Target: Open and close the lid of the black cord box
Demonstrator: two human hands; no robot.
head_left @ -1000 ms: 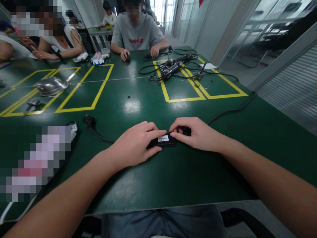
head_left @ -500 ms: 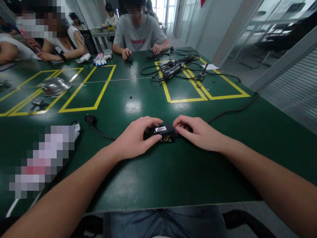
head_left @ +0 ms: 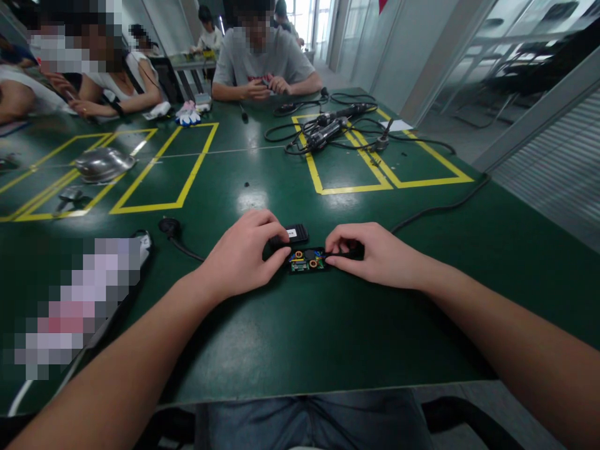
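Note:
A small black case (head_left: 308, 261) lies on the green table, its circuit board with copper coils and coloured wires exposed. Just behind it is a ribbed black cover (head_left: 296, 233) with a white label. My left hand (head_left: 255, 253) is at the left end of both, thumb and fingers curled round the left end of the cover, thumb tip near the case. At the case's right end, my right hand (head_left: 370, 255) pinches the black cable where it enters. A black plug (head_left: 169, 226) on a cable lies left of my left hand.
Across the table (head_left: 244, 350), a person (head_left: 265, 59) holds a small item. Black tools with coiled cables (head_left: 328, 132) lie at the back right. A metal bowl (head_left: 104, 164) stands at the left, near gloves (head_left: 188, 114). A blurred-out long object (head_left: 79, 306) lies at the near left.
The cover has moved off the case to behind it, exposing the board. My left hand has shifted slightly back and left. The person opposite has brought both hands together.

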